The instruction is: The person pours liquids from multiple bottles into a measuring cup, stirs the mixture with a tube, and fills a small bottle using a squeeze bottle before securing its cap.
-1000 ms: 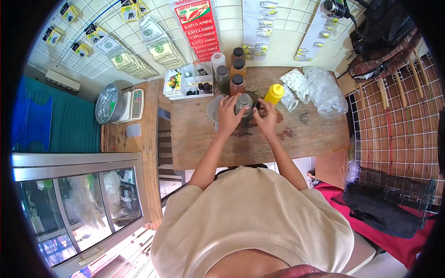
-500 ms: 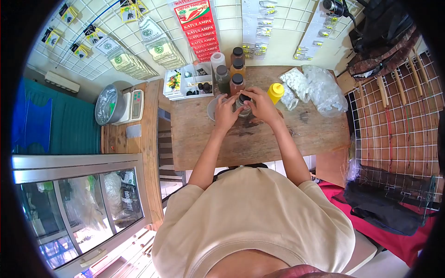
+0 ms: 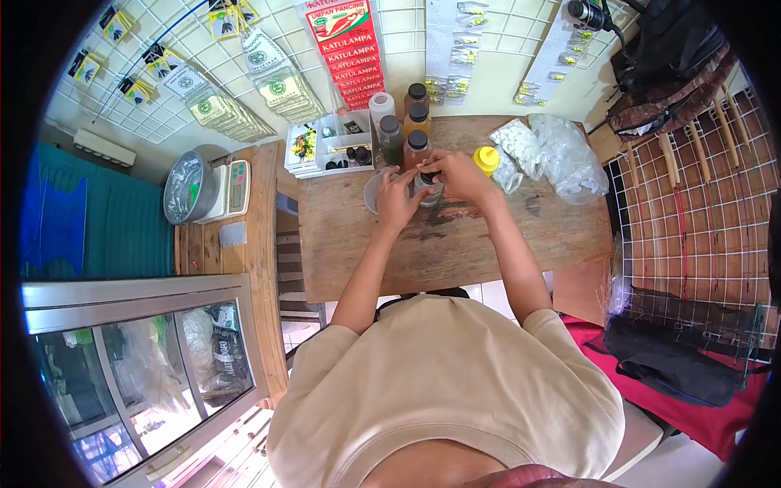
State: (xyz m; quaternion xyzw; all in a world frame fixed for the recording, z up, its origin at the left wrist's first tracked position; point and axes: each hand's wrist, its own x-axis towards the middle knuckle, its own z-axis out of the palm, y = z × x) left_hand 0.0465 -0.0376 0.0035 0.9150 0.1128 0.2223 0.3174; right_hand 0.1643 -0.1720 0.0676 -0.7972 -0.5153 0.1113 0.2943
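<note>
Lid (image 3: pixel 430 176) now tops jar (image 3: pixel 429 198), right hand (image 3: pixel 458 176) above, left hand (image 3: pixel 396 199) beside.

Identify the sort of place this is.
Likely a fishing tackle or bait shop, seen from a worktable. Evidence: the red packet strip reads "Umpan Pancing" (fishing bait), a fishing reel shows at upper right, and stacks of small packs hang along the wall.

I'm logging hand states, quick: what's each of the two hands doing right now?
Left hand: closed around the side of the small jar.
Right hand: fingers closed on the dark lid at its top.
</note>
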